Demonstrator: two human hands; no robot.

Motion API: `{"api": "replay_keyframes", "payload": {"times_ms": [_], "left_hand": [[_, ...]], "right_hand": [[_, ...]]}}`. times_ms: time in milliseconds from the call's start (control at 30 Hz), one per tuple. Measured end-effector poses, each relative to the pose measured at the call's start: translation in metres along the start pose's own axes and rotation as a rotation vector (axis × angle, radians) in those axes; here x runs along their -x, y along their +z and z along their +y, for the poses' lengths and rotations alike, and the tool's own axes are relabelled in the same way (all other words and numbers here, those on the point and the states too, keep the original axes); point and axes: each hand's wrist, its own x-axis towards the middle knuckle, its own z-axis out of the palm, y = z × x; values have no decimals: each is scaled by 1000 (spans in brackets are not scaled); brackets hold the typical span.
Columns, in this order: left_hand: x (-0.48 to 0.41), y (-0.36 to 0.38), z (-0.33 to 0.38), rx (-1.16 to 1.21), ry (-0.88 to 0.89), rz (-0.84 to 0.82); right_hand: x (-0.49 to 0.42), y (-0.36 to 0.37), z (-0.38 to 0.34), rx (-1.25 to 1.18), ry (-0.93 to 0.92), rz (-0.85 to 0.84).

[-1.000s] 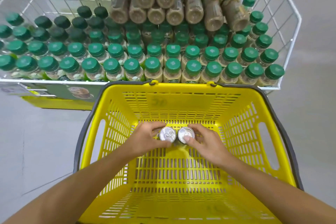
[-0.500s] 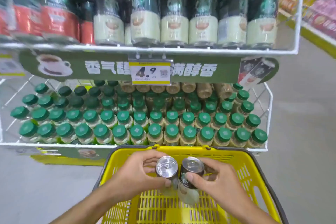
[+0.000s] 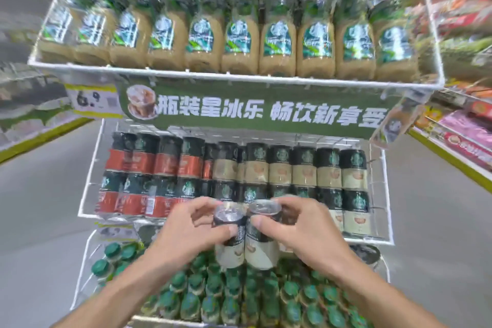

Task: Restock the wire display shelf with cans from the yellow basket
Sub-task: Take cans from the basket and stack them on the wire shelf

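My left hand [image 3: 186, 231] grips a cream-and-black can [image 3: 229, 247] by its top. My right hand [image 3: 303, 226] grips a second matching can [image 3: 262, 247] beside it. The two cans are upright, side by side and touching, held in front of the middle tier of the white wire display shelf [image 3: 383, 221]. That tier holds stacked cans, red-and-black ones [image 3: 165, 165] on the left and cream-and-black ones [image 3: 327, 168] on the right. The yellow basket is out of view.
The top tier [image 3: 239, 76] carries a row of tan bottles with green labels. The bottom tier holds several green-capped bottles [image 3: 239, 298] under my forearms. A green banner [image 3: 255, 112] and a price tag [image 3: 93, 101] hang between tiers. Aisle floor lies on both sides.
Both hands lifted the two cans out of the basket and up to the middle tier. My view rose from the basket to the upper shelves.
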Motion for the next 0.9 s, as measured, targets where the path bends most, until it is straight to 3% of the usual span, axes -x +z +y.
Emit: {"api": "replay_keyframes", "payload": {"times_ms": [267, 667, 900], "left_hand": [[-48, -8, 14, -88, -55, 117], [-77, 1, 4, -323, -166, 217], [-80, 8, 9, -313, -168, 313]], "right_hand": [[-49, -9, -17, 64, 44, 161], [-53, -12, -2, 166, 101, 154], [-78, -8, -20, 220, 87, 162]]}}
